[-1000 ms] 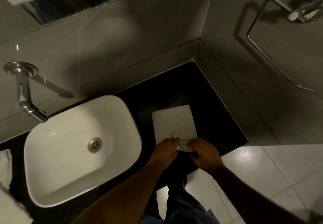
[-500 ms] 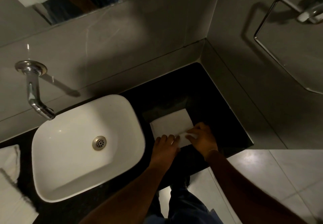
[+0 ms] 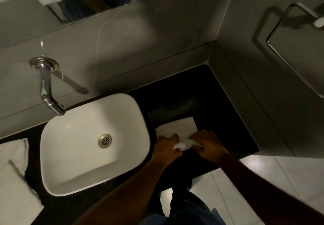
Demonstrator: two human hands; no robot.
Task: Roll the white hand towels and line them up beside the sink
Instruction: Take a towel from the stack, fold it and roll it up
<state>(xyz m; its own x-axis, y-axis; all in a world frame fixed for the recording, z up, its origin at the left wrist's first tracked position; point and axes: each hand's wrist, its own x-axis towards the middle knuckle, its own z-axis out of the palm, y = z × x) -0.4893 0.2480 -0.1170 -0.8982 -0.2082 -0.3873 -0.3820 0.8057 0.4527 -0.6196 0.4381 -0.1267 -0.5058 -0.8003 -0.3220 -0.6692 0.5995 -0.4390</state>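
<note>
Rolling is the step in hand: a white hand towel [image 3: 177, 126] lies flat on the black counter [image 3: 219, 112] just to the right of the white basin [image 3: 84, 181], and its near end is already turned up into a short, fat roll [image 3: 185, 143] under the person's hands. Left hand [image 3: 166, 148] presses on the roll's left end, right hand [image 3: 208, 145] on its right end, fingers curled over the top and pointing away from the body; both are clamped on the towel, close together but not touching each other. Ahead of the roll a flat stretch of cloth remains unrolled, reaching toward the wall, so by my reckoning this towel is somewhat past halfway. The light is dim and the roll a little blurred, so I cannot say whether its ends are even. More white towels [image 3: 14, 177] sit on the counter at the far left of the basin, seemingly folded rather than rolled, which suggests most of the task is ahead. The next move calls for both palms to push forward together with equal pressure, keeping the roll tight and square to the towel's edges, until the far edge is taken up. Then the roll needs setting seam-down, parallel to the basin's side.
</note>
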